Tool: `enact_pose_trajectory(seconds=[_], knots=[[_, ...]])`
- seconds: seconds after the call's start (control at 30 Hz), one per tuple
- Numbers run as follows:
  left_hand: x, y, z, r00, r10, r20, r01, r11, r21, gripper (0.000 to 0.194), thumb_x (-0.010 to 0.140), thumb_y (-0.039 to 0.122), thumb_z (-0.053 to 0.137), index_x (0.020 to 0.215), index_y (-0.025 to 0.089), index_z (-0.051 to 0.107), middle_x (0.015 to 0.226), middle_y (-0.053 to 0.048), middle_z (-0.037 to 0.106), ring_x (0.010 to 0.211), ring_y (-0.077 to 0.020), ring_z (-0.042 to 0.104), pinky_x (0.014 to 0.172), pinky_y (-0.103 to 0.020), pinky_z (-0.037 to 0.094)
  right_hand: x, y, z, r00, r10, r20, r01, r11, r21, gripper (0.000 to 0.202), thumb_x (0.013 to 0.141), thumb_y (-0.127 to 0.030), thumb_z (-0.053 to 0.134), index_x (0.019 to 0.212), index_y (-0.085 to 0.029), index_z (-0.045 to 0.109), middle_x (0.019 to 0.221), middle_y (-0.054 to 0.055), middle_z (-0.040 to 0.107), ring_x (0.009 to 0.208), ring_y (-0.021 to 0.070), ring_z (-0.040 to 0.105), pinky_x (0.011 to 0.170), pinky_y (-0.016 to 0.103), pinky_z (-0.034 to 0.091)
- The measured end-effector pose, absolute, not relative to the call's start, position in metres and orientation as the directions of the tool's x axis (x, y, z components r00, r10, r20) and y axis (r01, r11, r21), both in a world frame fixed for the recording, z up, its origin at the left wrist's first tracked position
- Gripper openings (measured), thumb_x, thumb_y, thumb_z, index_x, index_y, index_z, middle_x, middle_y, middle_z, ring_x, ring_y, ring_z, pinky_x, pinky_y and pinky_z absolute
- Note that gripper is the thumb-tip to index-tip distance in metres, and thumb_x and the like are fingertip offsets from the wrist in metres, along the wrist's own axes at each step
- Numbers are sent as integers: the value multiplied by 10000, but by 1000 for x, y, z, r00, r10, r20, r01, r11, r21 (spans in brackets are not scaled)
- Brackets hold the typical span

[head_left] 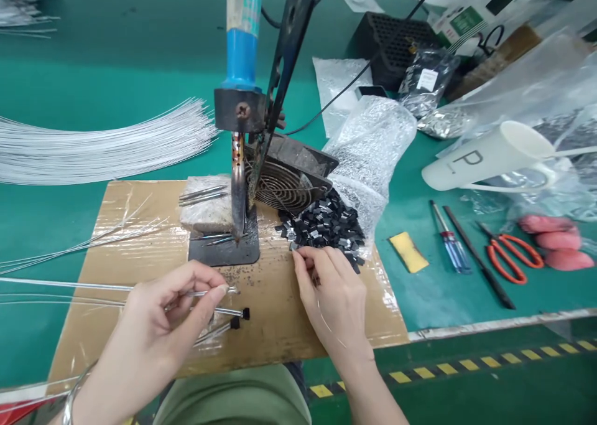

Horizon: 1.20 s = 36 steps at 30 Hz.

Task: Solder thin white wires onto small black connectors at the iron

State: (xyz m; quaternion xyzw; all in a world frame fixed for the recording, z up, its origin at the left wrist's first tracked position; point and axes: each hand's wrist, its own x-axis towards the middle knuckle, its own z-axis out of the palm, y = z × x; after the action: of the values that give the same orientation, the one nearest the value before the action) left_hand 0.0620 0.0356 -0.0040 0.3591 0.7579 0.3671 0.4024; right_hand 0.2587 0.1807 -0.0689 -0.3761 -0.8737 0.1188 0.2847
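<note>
My left hand (175, 322) is closed in a pinch around a thin silvery wire (107, 285), close to the wire's right end. Just below it lie wires tipped with small black ends (245, 313). My right hand (333, 294) is also pinched, at the near left edge of a pile of small black pieces (326, 223). A small dark piece (293, 246) shows at its fingertips. Above and between the hands, a blue-handled soldering iron (242, 45) hangs tip down over a dark metal plate (247, 254), which bears thin solder-like sticks.
Cardboard (270, 338) covers the work spot. Behind the iron stands a round-grilled fan (284, 185). A bundle of white wires (93, 154) lies left. On the right are a yellow sponge (409, 252), a screwdriver (450, 238), orange-handled pliers (513, 257) and a white cup (485, 157).
</note>
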Motion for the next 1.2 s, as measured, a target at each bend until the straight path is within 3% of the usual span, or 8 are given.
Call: enact_pose_trajectory(seconds=[0.13,0.27,0.37,0.5,0.67,0.77,1.0,1.2], knots=[[66,36,-3,-457,818,-350,261,499,826,326,995,539,645,949,230,741,748,-9,694,649,-146,596,548,-196,464,257,174,-64,-468,790,397,490,605,-627,120,1047,-189,624,970,-175,715,791,35,725,661,154,658,646,281,531],[68,34,-2,-516,794,-322,272,509,817,316,967,536,673,939,232,751,801,-31,754,698,-185,680,562,-229,507,251,162,-58,-367,906,211,351,345,-871,105,1003,-208,675,926,-211,745,752,3,739,583,124,655,571,240,547],[67,31,-3,-532,783,-322,278,521,807,312,960,542,682,944,237,745,827,-32,781,718,-189,701,583,-232,520,246,153,-54,-364,927,90,252,191,-949,96,963,-210,703,887,-217,762,730,6,732,613,140,690,599,250,587],[67,31,-4,-525,786,-326,282,522,805,321,944,550,697,935,234,752,845,-35,792,736,-198,713,601,-238,538,240,144,-48,-353,935,-24,174,40,-984,86,927,-231,742,846,-214,765,712,7,722,622,148,701,620,264,608],[70,37,-1,-522,792,-316,257,500,827,297,943,524,710,906,233,762,751,-10,734,635,-160,635,529,-210,471,235,140,-42,-354,926,-130,130,-89,-988,84,939,-279,747,928,-214,800,763,23,745,639,150,701,624,270,619],[69,39,0,-522,792,-316,242,493,836,283,938,516,720,907,236,750,705,6,693,589,-140,566,509,-204,431,234,140,-40,-375,918,-131,106,-98,-990,103,940,-288,750,890,-215,801,750,22,745,613,149,688,595,268,610],[73,40,2,-596,744,-304,205,507,838,233,920,469,731,906,238,748,731,8,724,589,-129,582,508,-185,441,229,142,-43,-413,908,-69,40,-58,-998,123,959,-298,738,893,-213,799,697,9,731,536,135,648,518,246,562],[73,43,4,-579,756,-304,199,493,847,187,919,445,746,927,258,765,863,2,796,711,-152,702,567,-176,519,225,140,-42,-449,888,-96,-43,-129,-991,76,958,-259,744,931,-217,802,758,7,761,533,115,670,527,217,565]])
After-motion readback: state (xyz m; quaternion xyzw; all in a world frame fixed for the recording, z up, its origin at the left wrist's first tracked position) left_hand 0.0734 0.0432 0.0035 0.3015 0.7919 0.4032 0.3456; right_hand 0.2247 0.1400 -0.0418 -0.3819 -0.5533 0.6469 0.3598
